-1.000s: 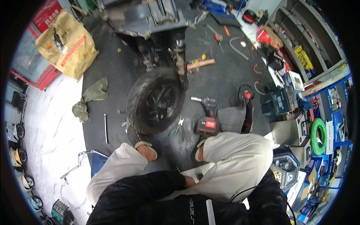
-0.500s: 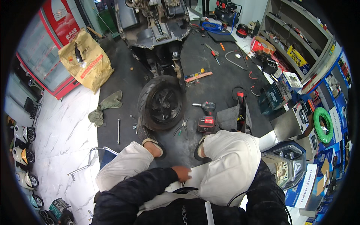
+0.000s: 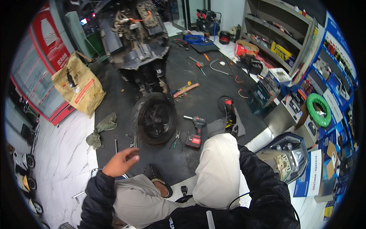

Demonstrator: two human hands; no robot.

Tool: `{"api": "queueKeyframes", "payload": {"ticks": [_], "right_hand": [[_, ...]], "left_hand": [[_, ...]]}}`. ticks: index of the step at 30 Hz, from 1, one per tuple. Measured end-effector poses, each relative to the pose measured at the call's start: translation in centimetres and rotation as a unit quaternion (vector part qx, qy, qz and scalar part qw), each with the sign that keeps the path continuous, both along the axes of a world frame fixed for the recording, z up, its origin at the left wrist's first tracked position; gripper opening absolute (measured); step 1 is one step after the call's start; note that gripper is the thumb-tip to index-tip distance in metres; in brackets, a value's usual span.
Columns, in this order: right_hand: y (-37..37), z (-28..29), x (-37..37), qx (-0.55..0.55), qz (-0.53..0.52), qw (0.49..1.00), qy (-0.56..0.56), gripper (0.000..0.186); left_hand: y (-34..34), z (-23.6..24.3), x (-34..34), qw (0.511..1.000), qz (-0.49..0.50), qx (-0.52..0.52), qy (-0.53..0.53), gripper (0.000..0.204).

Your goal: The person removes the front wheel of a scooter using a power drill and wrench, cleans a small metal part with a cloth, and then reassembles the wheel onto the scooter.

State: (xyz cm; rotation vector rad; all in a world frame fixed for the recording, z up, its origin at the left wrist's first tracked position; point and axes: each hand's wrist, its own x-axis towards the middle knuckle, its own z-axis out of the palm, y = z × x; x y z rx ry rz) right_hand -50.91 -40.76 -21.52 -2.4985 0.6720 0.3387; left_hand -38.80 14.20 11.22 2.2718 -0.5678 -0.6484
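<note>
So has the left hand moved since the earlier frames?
Yes. The left hand has come up off the lap and out to the person's left, now raised open and empty, nearer the tyre lying on the dark mat.

A left hand point(image 3: 120, 162) hangs over bare dark mat; ahead, a tyre point(image 3: 154, 118), pliers point(image 3: 175, 139) and a cordless drill point(image 3: 195, 131) crowd the floor.

Tan paper sack point(image 3: 78, 86) leans against red glass-door cooler point(image 3: 42, 72). Olive rag point(image 3: 101, 129) lies crumpled at edge of dark floor mat point(image 3: 206, 87). Green coiled hose point(image 3: 318, 110) hangs by metal shelving point(image 3: 284, 34), right.
</note>
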Motion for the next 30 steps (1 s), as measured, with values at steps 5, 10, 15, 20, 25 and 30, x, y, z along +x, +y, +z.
{"api": "queueKeyframes", "payload": {"ticks": [5, 10, 15, 20, 25, 30], "right_hand": [[0.6, -1.5, 1.4, 0.085, 0.024, 0.987, -0.138, 0.048], [-1.6, -1.5, 5.3, -0.042, -0.096, 0.960, -0.261, 0.036], [-5.9, -2.7, 7.6, -0.084, -0.016, 0.992, 0.093, 0.064], [-9.7, -0.9, 8.3, -0.054, -0.045, 0.983, 0.171, 0.108], [-7.8, 3.9, 7.8, 0.026, -0.045, 0.998, 0.030, 0.093], [-6.6, 19.1, 7.9, -0.008, -0.006, 0.987, -0.159, 0.051]], "left_hand": [[3.0, -3.5, 1.6, 0.968, -0.114, 0.191, 0.116, 0.052], [3.4, -4.8, 3.7, 0.976, 0.026, 0.170, 0.136, 0.052], [2.2, -6.9, 7.2, 0.988, -0.033, 0.150, 0.030, 0.050], [-0.1, -13.0, 18.1, 0.969, 0.051, 0.159, -0.181, 0.069], [-3.0, -19.1, 27.8, 0.949, 0.195, 0.165, -0.187, 0.107], [-4.2, -21.5, 30.5, 0.976, 0.217, 0.013, -0.031, 0.134]]}}
